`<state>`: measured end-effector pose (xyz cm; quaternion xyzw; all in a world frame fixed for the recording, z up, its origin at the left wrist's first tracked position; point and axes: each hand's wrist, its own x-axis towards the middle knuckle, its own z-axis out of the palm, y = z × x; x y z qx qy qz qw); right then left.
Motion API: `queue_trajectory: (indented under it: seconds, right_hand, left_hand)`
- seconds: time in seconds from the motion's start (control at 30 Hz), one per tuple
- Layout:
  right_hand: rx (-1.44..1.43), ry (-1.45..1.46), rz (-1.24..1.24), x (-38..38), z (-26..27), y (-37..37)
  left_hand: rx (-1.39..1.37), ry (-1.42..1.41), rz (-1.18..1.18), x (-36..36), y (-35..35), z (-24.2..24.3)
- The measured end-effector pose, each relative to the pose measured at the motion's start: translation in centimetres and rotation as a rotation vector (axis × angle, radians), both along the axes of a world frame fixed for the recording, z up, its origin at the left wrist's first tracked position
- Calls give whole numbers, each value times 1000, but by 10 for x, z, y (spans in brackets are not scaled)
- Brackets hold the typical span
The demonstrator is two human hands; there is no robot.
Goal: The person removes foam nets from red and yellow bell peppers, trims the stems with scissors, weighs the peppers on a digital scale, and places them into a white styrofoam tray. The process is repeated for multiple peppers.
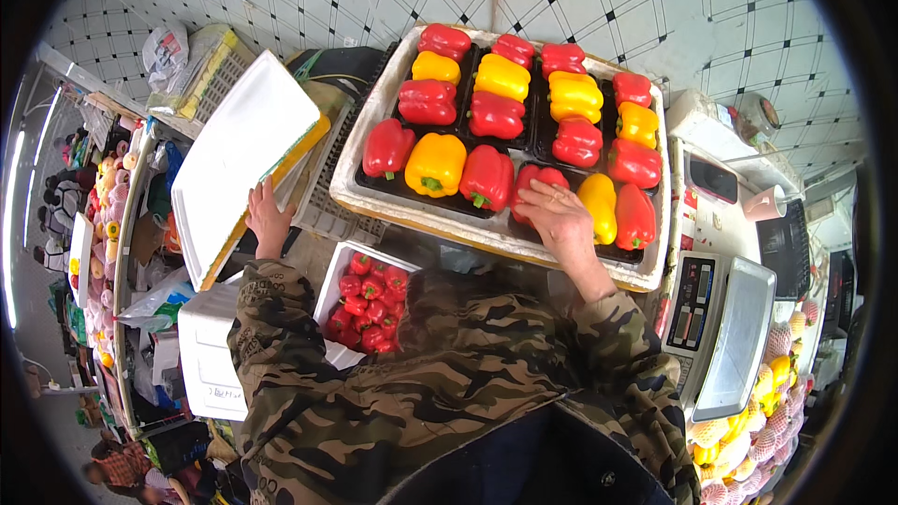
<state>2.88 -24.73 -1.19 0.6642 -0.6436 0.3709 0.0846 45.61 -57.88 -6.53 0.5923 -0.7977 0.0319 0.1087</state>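
A wide white foam tray [505, 233] holds black trays of red and yellow bell peppers in rows. My right hand [558, 217] lies over a red bell pepper [539, 175] in the near row, its fingers on the pepper and partly covering it. Just right of it sit a yellow bell pepper [598, 207] and another red one [635, 217]. At the left, my left hand [268, 216] touches the yellow-edged rim of a tilted white foam lid [242, 154], fingers spread. Below, between my arms, a white foam box [328, 297] is full of red bell peppers [370, 301].
A digital scale [729, 337] with a metal pan stands at the right, beside a phone [713, 179] and a pink cup [765, 203]. Net-wrapped produce [761, 428] lies lower right. A closed white foam box [210, 351] is at the left, with people and shelves beyond.
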Motion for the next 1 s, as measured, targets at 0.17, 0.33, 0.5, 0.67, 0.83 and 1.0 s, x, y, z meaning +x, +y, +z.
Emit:
queue_trajectory:
  seconds: [0.17,0.33,0.5,0.67,0.83,1.0]
  right_hand:
    - [34,-128,94,13,18,21]
    - [97,-179,49,28,27,55]
    - [126,-218,-5,32,20,76]
    - [103,-243,-31,35,15,87]
    - [83,-306,-65,39,-8,104]
    - [15,-347,-43,46,-23,115]
  left_hand:
    - [5,-13,118,3,-22,-21]
    - [-149,86,119,-13,-41,-25]
    - [22,-82,291,-25,-61,-7]
    - [-103,-174,121,-7,-73,2]
    - [-427,191,-229,-35,-6,62]
    - [-337,368,-337,-111,139,143]
